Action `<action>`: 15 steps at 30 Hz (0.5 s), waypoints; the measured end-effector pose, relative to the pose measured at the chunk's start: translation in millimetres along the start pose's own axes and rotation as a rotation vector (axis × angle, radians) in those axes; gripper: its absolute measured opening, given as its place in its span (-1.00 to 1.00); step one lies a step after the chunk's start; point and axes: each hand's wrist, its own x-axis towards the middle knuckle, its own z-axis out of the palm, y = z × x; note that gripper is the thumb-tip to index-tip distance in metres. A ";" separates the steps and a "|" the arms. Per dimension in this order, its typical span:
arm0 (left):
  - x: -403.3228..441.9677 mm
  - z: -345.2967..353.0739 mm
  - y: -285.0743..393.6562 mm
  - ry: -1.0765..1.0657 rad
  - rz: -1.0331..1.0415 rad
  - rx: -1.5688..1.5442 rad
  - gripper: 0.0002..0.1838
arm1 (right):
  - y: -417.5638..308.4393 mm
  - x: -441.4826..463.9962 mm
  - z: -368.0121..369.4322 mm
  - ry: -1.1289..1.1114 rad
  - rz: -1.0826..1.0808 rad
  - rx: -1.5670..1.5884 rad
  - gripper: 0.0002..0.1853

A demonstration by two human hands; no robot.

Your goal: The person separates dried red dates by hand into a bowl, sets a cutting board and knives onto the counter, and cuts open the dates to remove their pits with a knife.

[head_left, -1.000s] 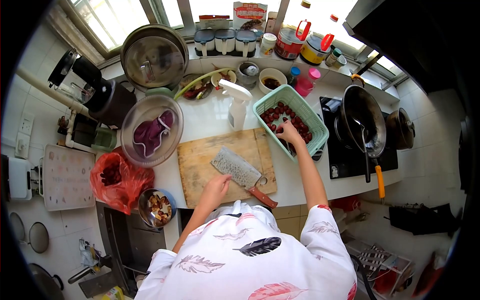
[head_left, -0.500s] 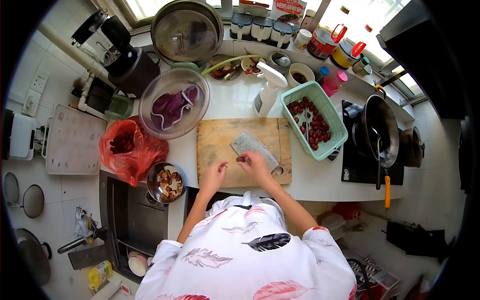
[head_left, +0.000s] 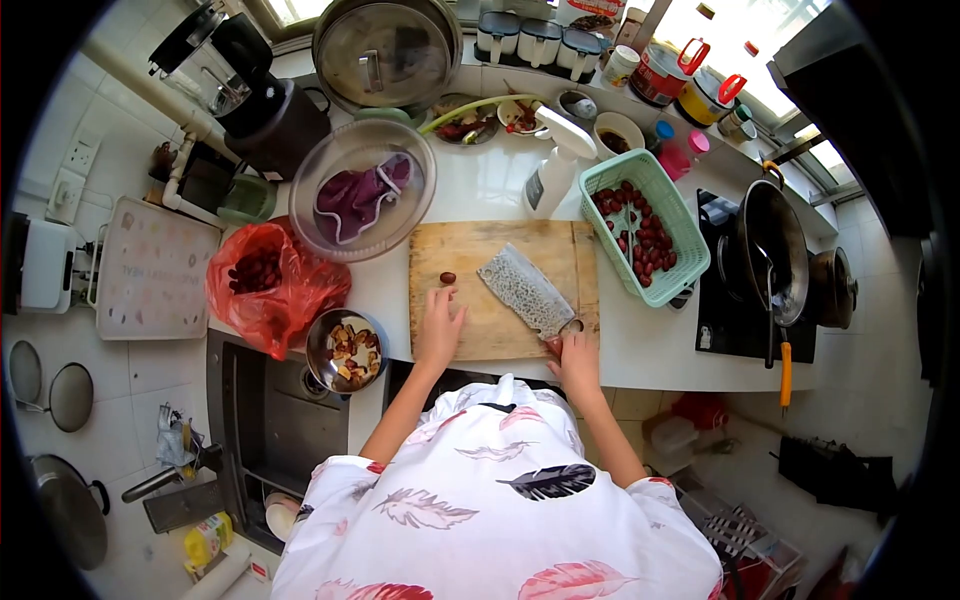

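On the wooden cutting board (head_left: 450, 340) lies a broad kitchen knife (head_left: 525, 288) with a speckled grey blade, slanting from upper left to lower right. My right hand (head_left: 577, 365) is closed around its handle at the board's lower right edge. My left hand (head_left: 438, 325) rests on the left part of the board, fingers apart and holding nothing. Just beyond its fingertips sits a single red date (head_left: 447, 278). More dates fill part of a pale green basket (head_left: 690, 262) right of the board. A metal bowl (head_left: 376, 335) to the left holds cut date pieces (head_left: 352, 355).
A red plastic bag (head_left: 310, 285) of dates and a clear basin (head_left: 420, 205) with a purple cloth (head_left: 360, 200) stand at left. Behind the board is a white spray bottle (head_left: 550, 170). The sink (head_left: 270, 420) lies lower left; a wok (head_left: 775, 235) sits on the stove at right.
My right hand has moved down and right onto the knife handle. A date now lies on the board near my left hand, which has opened. The camera view has shifted slightly.
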 end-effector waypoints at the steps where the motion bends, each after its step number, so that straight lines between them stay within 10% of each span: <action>1: 5.6 1.4 -0.6 -0.004 0.003 0.000 -0.61 | 1.6 0.3 8.4 0.016 -0.005 -0.016 -0.51; 6: 35.3 -0.4 -14.1 0.286 0.272 0.272 -0.62 | -5.9 3.7 22.5 0.018 -0.021 -0.044 -0.66; 15: 31.9 -0.4 -23.3 -0.039 0.273 -0.096 -0.53 | -37.9 10.5 -26.6 0.093 0.217 0.571 -0.68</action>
